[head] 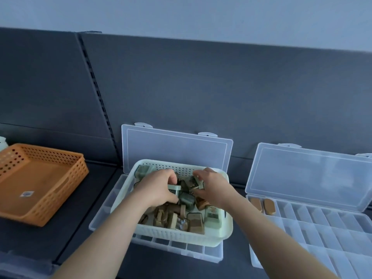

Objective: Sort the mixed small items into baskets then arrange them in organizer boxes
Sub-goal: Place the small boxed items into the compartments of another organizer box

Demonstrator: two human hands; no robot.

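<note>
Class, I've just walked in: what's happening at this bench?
A person has both hands in a pale basket of mixed pieces, which sits on an open organizer box. The left hand grips a green piece; the right hand pinches a second piece. The orange basket holds no pieces. The right organizer box holds two brown pieces.

Perforated pale-green plastic basket point(173, 234); clear glossy plastic organizer box point(314, 224); matt orange basket point(66, 190)

You find no text you can read here. The only label is a small sticker point(27, 193) on the floor of the orange basket point(77, 176), and its print is too blurred for you to make out.
</note>
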